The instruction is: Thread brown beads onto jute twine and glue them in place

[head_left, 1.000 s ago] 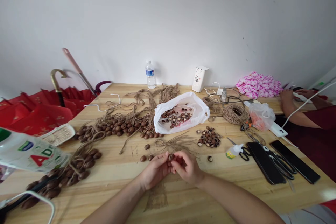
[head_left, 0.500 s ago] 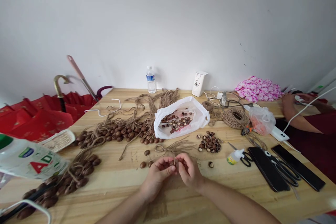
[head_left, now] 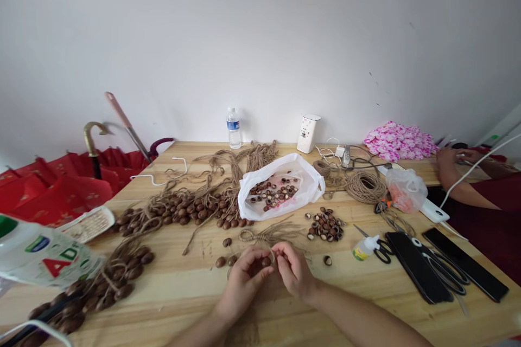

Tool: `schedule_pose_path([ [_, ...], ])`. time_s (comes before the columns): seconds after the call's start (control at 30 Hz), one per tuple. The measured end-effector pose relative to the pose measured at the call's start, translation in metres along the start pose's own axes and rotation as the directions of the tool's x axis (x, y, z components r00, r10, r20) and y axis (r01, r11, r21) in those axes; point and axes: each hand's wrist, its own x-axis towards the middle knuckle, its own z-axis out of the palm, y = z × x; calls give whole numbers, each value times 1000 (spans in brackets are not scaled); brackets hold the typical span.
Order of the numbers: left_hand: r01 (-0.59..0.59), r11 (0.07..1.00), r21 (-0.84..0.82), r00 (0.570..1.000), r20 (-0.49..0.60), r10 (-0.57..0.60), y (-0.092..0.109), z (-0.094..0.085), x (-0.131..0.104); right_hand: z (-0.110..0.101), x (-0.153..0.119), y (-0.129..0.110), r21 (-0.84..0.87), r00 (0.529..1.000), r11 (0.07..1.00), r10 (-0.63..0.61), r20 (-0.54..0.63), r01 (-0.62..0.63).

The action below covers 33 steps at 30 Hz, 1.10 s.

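Near the front middle of the table, my left hand (head_left: 246,280) is closed on a brown nut shell (head_left: 266,262). Close beside it, my right hand (head_left: 293,272) pinches a thin twine (head_left: 272,255) that runs up by the shell. Just beyond both hands lies a braided twine bundle (head_left: 264,233) with loose ends. A few shells (head_left: 220,262) on strings rest left of my left hand. Farther right is a pile of cracked shells (head_left: 325,225), with one half shell (head_left: 327,261) nearer me. An open white bag (head_left: 280,187) holds more half shells.
Strung nuts (head_left: 183,209) spread over the left. To the right lie a glue bottle (head_left: 365,248), scissors (head_left: 443,268), phones (head_left: 466,264) and a twine coil (head_left: 365,186). A water bottle (head_left: 233,129) stands at the wall. Another person's arm (head_left: 458,179) is at far right.
The shell shows more openly between my left fingers. My right fingers have shifted slightly on the twine. The whole view has moved a little, with things appearing lower.
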Motion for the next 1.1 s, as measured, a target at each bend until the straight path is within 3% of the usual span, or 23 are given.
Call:
schedule_pose_path([
  [0.3,-28,983,179,1000,11,26,9,-2,-1,1,0,3,-25,1000,1000,-19,12,19],
  [0.77,8,976,217,999,-34,-1,11,-1,-1,1,0,5,-68,1000,998,2,4,-2],
  [0.93,-13,967,254,1000,-1,14,12,-2,-2,1,-1,2,-68,1000,998,14,-7,-14],
  [1.03,-42,920,389,999,31,33,13,-4,-1,3,-1,5,-37,998,998,58,-38,-59],
  [1.1,-69,836,544,997,59,44,14,-6,0,4,0,10,-13,992,996,90,-89,-92],
])
